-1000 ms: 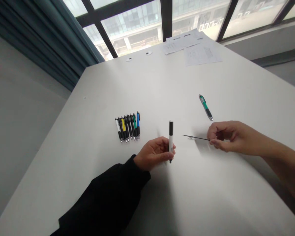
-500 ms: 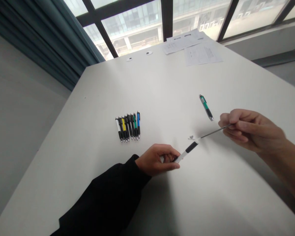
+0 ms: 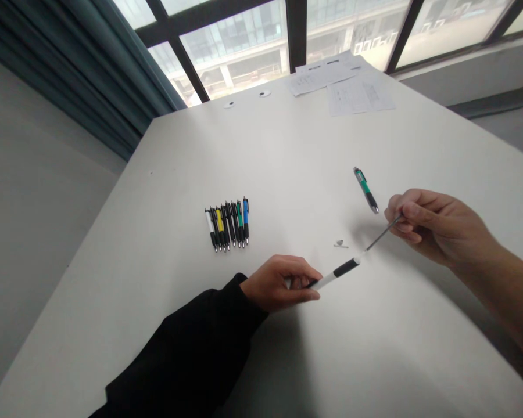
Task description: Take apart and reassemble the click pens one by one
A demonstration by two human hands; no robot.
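My left hand [image 3: 281,284] grips a white and black pen barrel [image 3: 336,273], whose open end points right. My right hand [image 3: 425,223] pinches a thin metal pen refill [image 3: 382,233] between thumb and fingers. The refill's tip sits just off the barrel's open end, with a very small gap. A small metal pen part [image 3: 340,244] lies on the white table [image 3: 287,174] just above the barrel. A green and black pen [image 3: 366,190] lies closer to my right hand, untouched.
Several pens [image 3: 226,228] lie side by side left of my hands. Papers [image 3: 355,93] and two small round grommets [image 3: 264,93] lie near the far edge, below a large window [image 3: 239,46] with a teal curtain [image 3: 70,64] at left.
The barrel has swung from upright to pointing right toward the refill. The refill rose from near the table, and its tip has now come slightly apart from the barrel's end.
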